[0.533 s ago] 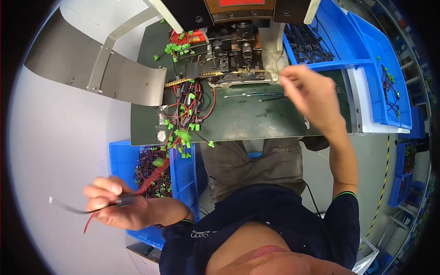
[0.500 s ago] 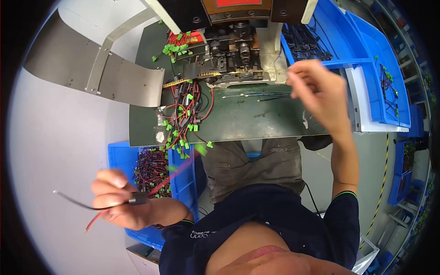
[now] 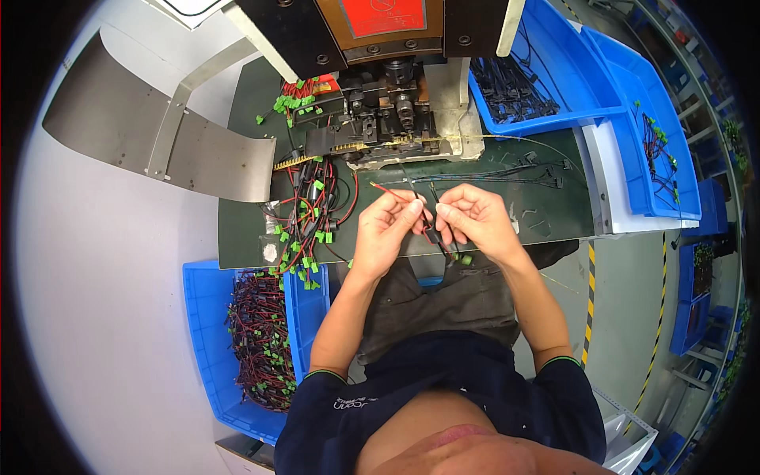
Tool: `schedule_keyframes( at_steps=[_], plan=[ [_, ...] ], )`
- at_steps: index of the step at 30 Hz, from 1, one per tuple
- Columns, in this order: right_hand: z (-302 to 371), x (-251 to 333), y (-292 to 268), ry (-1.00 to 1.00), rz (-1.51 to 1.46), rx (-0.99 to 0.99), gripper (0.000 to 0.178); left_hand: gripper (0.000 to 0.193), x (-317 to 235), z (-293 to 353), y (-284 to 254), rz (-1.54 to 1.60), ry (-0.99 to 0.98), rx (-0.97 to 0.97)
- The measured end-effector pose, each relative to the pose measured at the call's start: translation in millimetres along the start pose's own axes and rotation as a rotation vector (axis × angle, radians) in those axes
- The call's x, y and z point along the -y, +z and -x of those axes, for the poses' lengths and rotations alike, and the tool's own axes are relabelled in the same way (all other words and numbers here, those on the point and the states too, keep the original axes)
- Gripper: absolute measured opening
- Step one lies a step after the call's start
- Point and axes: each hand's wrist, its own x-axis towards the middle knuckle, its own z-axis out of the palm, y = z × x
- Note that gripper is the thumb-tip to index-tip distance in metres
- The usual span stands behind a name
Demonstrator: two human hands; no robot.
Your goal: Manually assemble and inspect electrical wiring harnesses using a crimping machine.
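Observation:
Both my hands meet at the front edge of the green bench. My left hand [image 3: 385, 231] is closed in a pinch on a wire harness [image 3: 388, 191], whose red and black ends point toward the press. Beside it, my right hand [image 3: 479, 222] pinches a thin black wire [image 3: 433, 190]; whether it belongs to the same harness I cannot tell. A green connector [image 3: 465, 259] hangs below the fingers. Just beyond my hands stands the crimping press [image 3: 400, 111], with a strip of brass terminals [image 3: 297, 161] running in from the left. Several black cables [image 3: 514, 176] lie before it.
A pile of red-black harnesses with green connectors [image 3: 314, 207] lies on the bench at left, spilling over its edge. Below stands a blue bin [image 3: 207, 324] full of harnesses. Blue trays [image 3: 546, 119] with black cables stand at right. A curved metal guide [image 3: 214, 158] reaches in from the left.
My left hand has brought the harness from above the lower-left bin to the bench front. My right hand has moved left from the bench's right side and now pinches a black wire.

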Motion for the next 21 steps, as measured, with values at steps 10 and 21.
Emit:
schedule_keyframes(
  at_steps=[10, 21],
  plan=[
    [-9.4, -24.0, 9.6, -0.06, -0.116, -0.151, 0.01, 0.022, 8.1, 7.8, -2.3, -0.051, 0.02, -0.065],
    [-7.1, -25.3, 15.5, -0.063, -0.052, -0.174, 0.008, 0.026, 10.3, -1.2, -10.0, 0.024, 0.09, -0.107]
  ],
)
